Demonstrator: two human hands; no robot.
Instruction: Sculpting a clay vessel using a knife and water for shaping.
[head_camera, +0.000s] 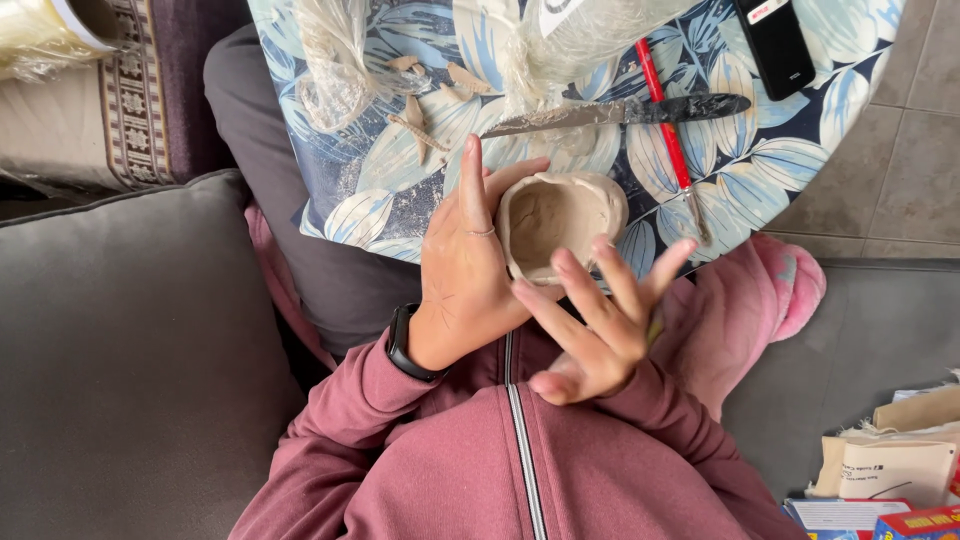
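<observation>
Clay cup (557, 222) partly hidden behind left hand (465, 270) and right hand (598, 325).

A small, rough, pale grey clay bowl (556, 222), hollow facing up, sits tilted above the tabletop edge.

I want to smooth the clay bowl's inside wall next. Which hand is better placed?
Probably the right hand: its open fingers hover free at the clay bowl rim, while the left hand cradles the bowl.

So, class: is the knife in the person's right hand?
No: the knife lies on the leaf-patterned board, while the right hand touches the clay pot.
</observation>
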